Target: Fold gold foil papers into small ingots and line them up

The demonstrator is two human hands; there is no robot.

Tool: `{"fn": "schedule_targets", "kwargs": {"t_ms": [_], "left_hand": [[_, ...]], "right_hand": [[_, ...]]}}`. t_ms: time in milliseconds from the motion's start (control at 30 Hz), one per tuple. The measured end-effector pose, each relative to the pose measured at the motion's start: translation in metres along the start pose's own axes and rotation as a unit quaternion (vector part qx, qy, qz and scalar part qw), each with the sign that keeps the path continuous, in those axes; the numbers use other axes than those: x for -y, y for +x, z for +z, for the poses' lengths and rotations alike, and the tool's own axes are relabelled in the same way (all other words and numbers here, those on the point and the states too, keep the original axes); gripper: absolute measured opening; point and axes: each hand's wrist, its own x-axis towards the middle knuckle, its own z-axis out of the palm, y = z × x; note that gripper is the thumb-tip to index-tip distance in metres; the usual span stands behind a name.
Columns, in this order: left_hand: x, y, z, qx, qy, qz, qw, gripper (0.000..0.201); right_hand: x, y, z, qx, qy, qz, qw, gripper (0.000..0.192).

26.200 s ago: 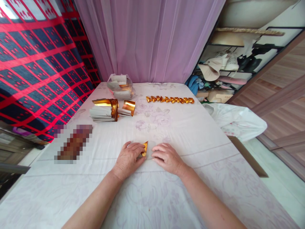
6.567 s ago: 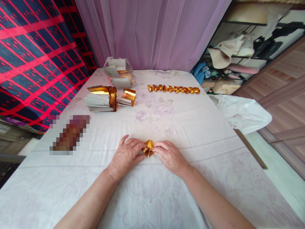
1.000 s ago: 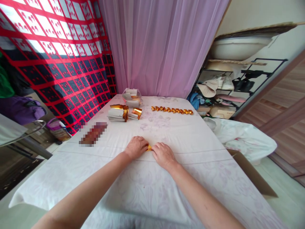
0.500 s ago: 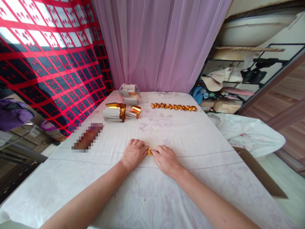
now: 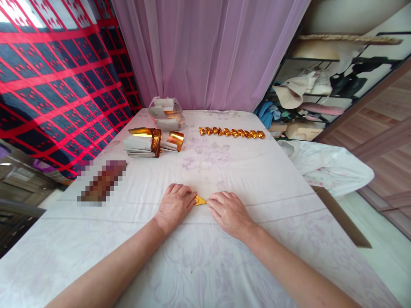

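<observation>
A small piece of folded gold paper (image 5: 200, 200) lies low over the tablecloth, its pointed end turned right. My left hand (image 5: 176, 201) is closed on its wide end, and the fingers cover that part. At the pointed tip, the closed fingers of my right hand (image 5: 229, 214) meet the paper; the thumb's grip is partly hidden. Farther back on the table, several folded gold paper pieces (image 5: 231, 132) form a row. Left of them lie a stack of gold-and-white paper sheets (image 5: 141, 145) and a smaller curled bundle of gold paper (image 5: 175, 137).
A clear plastic bag (image 5: 165, 113) with more paper stands at the back of the table. On the left a blurred-out item (image 5: 104, 182) lies on the white floral tablecloth (image 5: 205, 256). Shelves (image 5: 308, 92) with shoes and a cap are at right, beside a white bag (image 5: 334, 167).
More of the gold paper's pointed end now shows, as my hands are slightly farther apart. The camera view has shifted and tilted a little.
</observation>
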Motion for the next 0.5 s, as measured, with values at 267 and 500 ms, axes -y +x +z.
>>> {"fn": "schedule_targets", "kwargs": {"t_ms": [267,500], "left_hand": [[0.002,-0.002,0.001,0.012,-0.047,-0.03,0.998,0.021],[0.003,-0.002,0.001,0.012,-0.056,-0.031,0.998,0.021]], "right_hand": [[0.006,0.005,0.01,-0.001,-0.003,-0.02,1.0,0.023],[0.001,-0.002,0.006,-0.015,-0.006,-0.038,0.999,0.026]]}}
